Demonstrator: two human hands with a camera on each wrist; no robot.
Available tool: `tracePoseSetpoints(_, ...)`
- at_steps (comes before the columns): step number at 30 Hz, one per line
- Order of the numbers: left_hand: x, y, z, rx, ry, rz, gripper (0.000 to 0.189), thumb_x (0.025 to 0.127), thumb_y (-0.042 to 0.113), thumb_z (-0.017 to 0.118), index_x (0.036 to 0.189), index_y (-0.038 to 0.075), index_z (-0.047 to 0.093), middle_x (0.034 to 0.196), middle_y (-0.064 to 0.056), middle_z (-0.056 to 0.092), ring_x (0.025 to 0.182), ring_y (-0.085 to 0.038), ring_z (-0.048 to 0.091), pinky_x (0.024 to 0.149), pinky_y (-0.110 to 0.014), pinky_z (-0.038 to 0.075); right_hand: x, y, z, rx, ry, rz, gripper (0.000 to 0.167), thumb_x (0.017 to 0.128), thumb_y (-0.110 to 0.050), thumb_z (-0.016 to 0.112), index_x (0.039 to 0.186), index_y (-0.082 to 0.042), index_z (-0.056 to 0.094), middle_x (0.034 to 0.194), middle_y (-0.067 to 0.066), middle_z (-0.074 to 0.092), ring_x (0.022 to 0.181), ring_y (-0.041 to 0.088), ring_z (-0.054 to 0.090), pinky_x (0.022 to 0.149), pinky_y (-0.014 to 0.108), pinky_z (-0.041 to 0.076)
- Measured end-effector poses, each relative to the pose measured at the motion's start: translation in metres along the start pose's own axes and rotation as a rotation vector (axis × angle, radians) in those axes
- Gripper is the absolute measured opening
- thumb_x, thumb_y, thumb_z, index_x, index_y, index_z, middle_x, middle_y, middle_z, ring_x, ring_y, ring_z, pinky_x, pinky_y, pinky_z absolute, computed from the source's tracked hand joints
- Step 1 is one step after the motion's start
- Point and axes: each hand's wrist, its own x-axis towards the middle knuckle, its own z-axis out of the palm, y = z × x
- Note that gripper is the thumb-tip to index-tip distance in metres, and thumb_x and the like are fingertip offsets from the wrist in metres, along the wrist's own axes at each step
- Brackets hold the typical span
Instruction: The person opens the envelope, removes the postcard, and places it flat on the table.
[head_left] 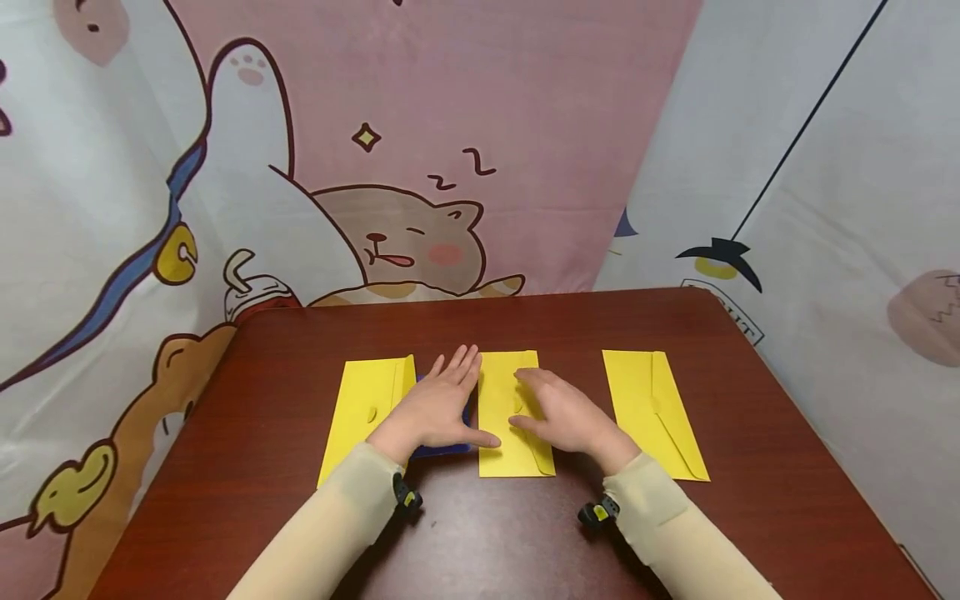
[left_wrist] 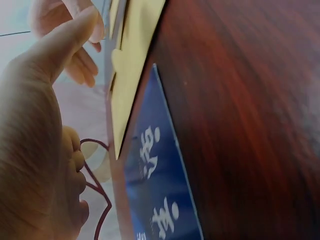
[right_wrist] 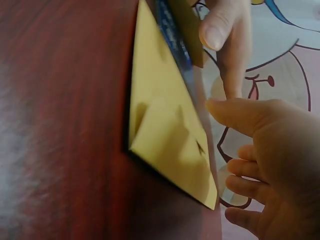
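Note:
A yellow envelope [head_left: 498,396] lies on the table between my two hands, its flap side up along the right edge. Over its left edge reaches the thumb of my left hand [head_left: 438,410], which is spread with straight fingers above a blue card [head_left: 442,451]. White writing shows on that card [left_wrist: 162,170] in the left wrist view. My right hand [head_left: 566,417] hovers at the envelope's right side, fingers loosely bent, nothing held. In the right wrist view the envelope [right_wrist: 165,125] lies below both hands, and the right fingers look apart from it.
To the left lies another yellow envelope [head_left: 360,408], partly beside the blue card. A third yellow envelope [head_left: 651,408] is on the right. All rest on a dark red-brown table [head_left: 495,542]. A cartoon-printed cloth [head_left: 525,125] hangs behind the table and along its sides.

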Motion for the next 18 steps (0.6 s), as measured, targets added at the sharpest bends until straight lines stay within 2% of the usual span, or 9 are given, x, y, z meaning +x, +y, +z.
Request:
tracePoseSetpoints(7,0.016,0.005,0.007,0.072,-0.087,0.001,0.145,0.071,0.103,0.048,0.169,0.003,0.008,0.177,-0.015,-0.001,0.162,-0.029,-0.003,0.129,-0.051,0.006,-0.008,0.002,0.006,-0.157,-0.023,-0.084,0.083,0.096,-0.048,0.076,0.151,0.009,0.050,0.155,0.025,0.051,0.144,0.040,0.048,0.119,0.055,0.035)
tracePoseSetpoints(12,0.021,0.007,0.008,0.054,-0.128,-0.018,0.148,0.070,0.103,0.050,0.169,0.003,0.006,0.177,-0.015,-0.002,0.162,-0.028,-0.004,0.128,-0.051,0.004,-0.010,0.002,0.011,-0.226,-0.066,-0.087,0.085,0.099,-0.054,0.069,0.153,0.008,0.048,0.157,0.024,0.049,0.148,0.037,0.044,0.122,0.055,0.031)
tracePoseSetpoints(18,0.026,0.009,0.013,0.064,-0.169,-0.039,0.150,0.068,0.103,0.052,0.169,0.005,0.002,0.177,-0.013,-0.004,0.162,-0.027,-0.005,0.128,-0.051,0.002,-0.014,0.006,0.014,-0.300,-0.077,-0.084,0.088,0.101,-0.060,0.063,0.156,0.005,0.045,0.162,0.021,0.044,0.151,0.035,0.039,0.124,0.054,0.027)
